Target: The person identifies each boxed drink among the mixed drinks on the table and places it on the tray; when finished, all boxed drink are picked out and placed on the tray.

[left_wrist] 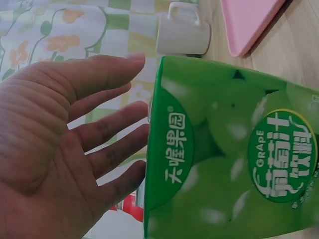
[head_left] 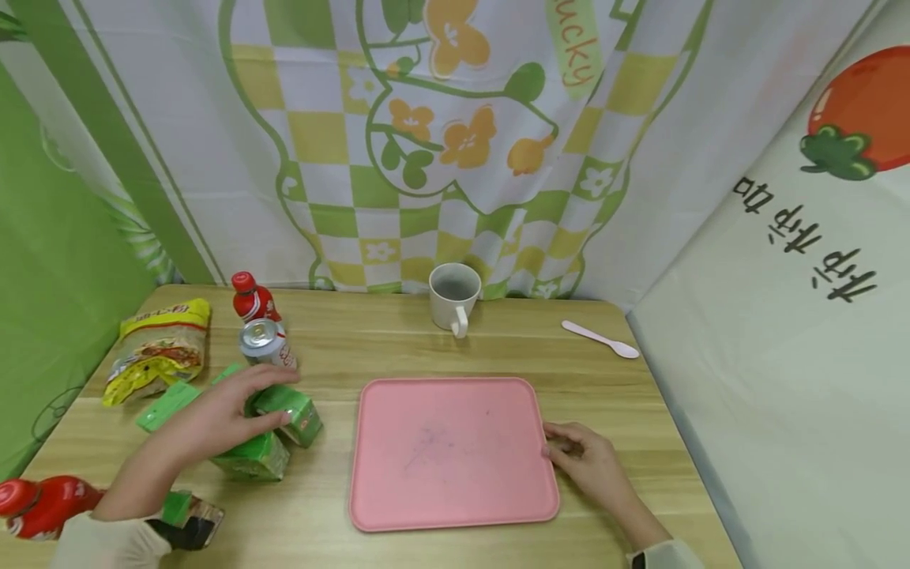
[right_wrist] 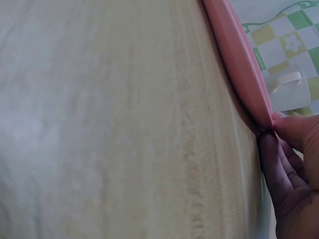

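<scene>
My left hand (head_left: 220,415) reaches over a group of green juice cartons at the left, thumb and fingers spread about one small carton (head_left: 306,423). In the left wrist view a green grape juice carton (left_wrist: 224,149) fills the right side; the fingers are fairly straight, their tips at its edge. Whether they touch it, I cannot tell. A second carton (head_left: 259,460) lies under the hand. With thumb above and fingers beneath, my right hand (head_left: 586,458) pinches the right rim of a pink tray (head_left: 455,450). The right wrist view shows this pinch on the tray (right_wrist: 239,64).
Behind the cartons stand a silver can (head_left: 265,340), a red-capped bottle (head_left: 252,300) and a yellow noodle packet (head_left: 159,344). Another red bottle (head_left: 53,506) lies near the left sleeve. A white mug (head_left: 453,300) stands at the back, with a pink spoon (head_left: 600,340) to its right.
</scene>
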Tool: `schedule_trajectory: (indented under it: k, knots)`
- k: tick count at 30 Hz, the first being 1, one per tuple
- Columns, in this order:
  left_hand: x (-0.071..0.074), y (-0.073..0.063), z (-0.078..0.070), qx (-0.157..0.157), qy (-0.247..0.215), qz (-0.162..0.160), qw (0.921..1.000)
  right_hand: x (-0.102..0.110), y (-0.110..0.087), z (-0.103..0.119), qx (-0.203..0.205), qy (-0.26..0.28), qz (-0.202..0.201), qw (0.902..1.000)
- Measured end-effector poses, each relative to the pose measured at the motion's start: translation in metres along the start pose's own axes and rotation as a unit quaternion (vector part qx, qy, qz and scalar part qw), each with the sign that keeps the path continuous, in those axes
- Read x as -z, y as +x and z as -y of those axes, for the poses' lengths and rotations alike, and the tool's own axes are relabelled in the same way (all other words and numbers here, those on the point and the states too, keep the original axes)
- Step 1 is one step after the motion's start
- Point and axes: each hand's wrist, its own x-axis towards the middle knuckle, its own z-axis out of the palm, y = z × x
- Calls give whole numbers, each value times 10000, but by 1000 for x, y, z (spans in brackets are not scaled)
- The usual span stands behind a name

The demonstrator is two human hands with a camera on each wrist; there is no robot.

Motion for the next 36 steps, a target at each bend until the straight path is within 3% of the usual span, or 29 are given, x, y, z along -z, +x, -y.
schedule_trajectory:
  k: [4, 13, 16, 20, 23, 29, 32, 36]
  knots:
    - [2, 5, 0, -82, 183, 221, 9996, 0, 0, 0, -71, 75, -4, 9999]
    - [5, 16, -2, 128, 712, 918, 9931, 0, 0, -2, -42, 29, -44, 10000]
    - [0, 19, -5, 295, 1000, 799, 9913, 0, 0, -3, -59, 75, -2, 10000]
    - [-11, 24, -12, 516, 1256, 357, 9901, -1, 2, -4, -100, 189, 14, 9998]
    - [-18, 27, -17, 691, 955, 124, 9930, -1, 2, -5, -149, 232, 27, 9996]
    - [-15, 27, -19, 1089, -372, -96, 9933, -1, 2, -5, -167, 259, 50, 9995]
    - [-15, 27, -18, 1119, -531, -46, 9923, 0, 1, -5, -196, 290, 27, 9994]
    - [-19, 25, -17, 1110, -342, 36, 9932, -1, 1, -6, -136, 298, 44, 9995]
